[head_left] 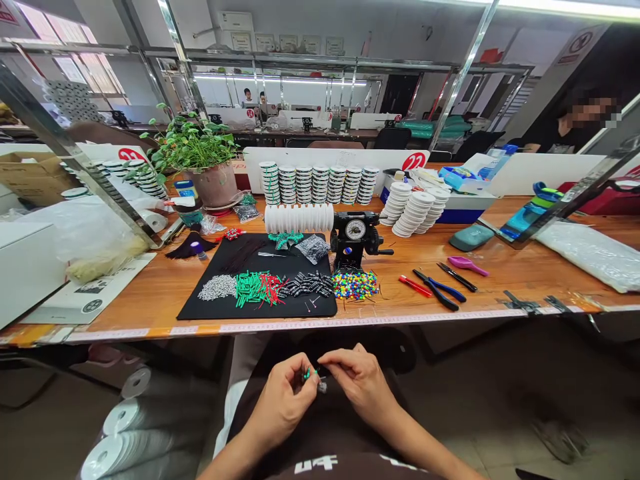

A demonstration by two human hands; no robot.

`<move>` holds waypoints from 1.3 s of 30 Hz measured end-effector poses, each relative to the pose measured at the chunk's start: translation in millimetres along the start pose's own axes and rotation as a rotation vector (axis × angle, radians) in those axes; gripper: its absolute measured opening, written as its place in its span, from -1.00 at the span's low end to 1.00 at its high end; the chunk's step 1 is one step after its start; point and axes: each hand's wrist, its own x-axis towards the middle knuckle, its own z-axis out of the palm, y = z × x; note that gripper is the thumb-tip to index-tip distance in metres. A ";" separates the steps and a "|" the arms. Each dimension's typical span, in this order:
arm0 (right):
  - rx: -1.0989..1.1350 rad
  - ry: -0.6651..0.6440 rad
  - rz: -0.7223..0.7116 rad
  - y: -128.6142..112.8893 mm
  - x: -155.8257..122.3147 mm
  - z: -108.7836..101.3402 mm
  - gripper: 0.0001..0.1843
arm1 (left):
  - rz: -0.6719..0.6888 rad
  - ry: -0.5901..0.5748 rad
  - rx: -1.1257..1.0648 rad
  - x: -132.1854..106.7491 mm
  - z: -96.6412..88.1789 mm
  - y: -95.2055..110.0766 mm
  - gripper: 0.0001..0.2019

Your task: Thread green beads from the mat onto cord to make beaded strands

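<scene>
Above my lap, in front of the table edge, my left hand (287,397) pinches a small green piece (307,375) between thumb and forefinger. A small clear or silvery bit (323,386) shows just beside those fingertips. My right hand (357,377) is close by on the right, its thumb and fingertips pressed together. Whatever it pinches, if anything, is too fine to make out. Beyond the hands, a black mat (200,311) bears silvery bits (218,288), green tube pieces (250,288), red pieces (271,288) and black pieces (310,285). Multicoloured beads (356,285) lie at its right.
A black hand-cranked winder (353,240) carries white spools (299,218). Blue-handled pliers (440,290), a red marker-like stick (415,286) and tweezers (457,277) lie right. A potted plant (213,183) stands back left. Metal posts (100,167) slant up from the table.
</scene>
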 end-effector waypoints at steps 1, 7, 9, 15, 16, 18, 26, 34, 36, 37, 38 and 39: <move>0.029 -0.011 0.028 -0.9 0.0 -0.4 -0.77 | 0.003 0.002 0.006 -0.1 -0.1 0.3 -0.74; 0.226 -0.035 0.131 -1.9 1.5 0.8 -0.78 | 0.005 -0.004 0.018 -0.2 -0.7 -1.5 -0.75; 0.252 -0.030 0.140 -0.8 1.9 1.3 -0.78 | 0.005 -0.011 0.018 0.1 -0.6 -2.5 -0.75; 0.122 -0.014 0.105 -1.8 0.1 -0.8 -0.77 | 0.011 0.001 0.028 1.7 -0.8 -3.9 -0.75; 0.129 -0.017 0.105 -2.6 -0.3 -1.1 -0.77 | 0.011 0.003 0.027 1.8 -0.9 -3.9 -0.75; 0.189 -0.023 0.118 -4.0 -0.4 -1.0 -0.78 | 0.017 0.006 0.023 1.9 -1.1 -4.1 -0.75; 0.735 -0.218 0.324 0.1 6.4 1.7 -0.71 | -0.024 -0.147 -0.112 5.8 2.1 -16.6 -0.72; 0.874 -0.073 0.422 1.5 6.5 6.0 -0.53 | 0.008 -0.197 -0.198 1.3 5.1 -8.6 -0.69; 0.747 -0.015 0.376 3.2 5.3 7.8 -0.50 | 0.021 -0.130 -0.151 -0.2 5.0 -8.3 -0.67; 0.695 -0.001 0.356 4.1 4.4 9.0 -0.49 | 0.024 -0.080 -0.106 -0.7 5.2 -8.5 -0.72; 0.657 0.013 0.340 4.9 3.4 10.2 -0.49 | 0.031 -0.028 -0.054 -1.1 5.4 -8.8 -0.78; 0.629 0.029 0.326 5.4 2.5 11.4 -0.49 | 0.043 0.017 -0.001 -1.3 5.8 -8.9 -0.83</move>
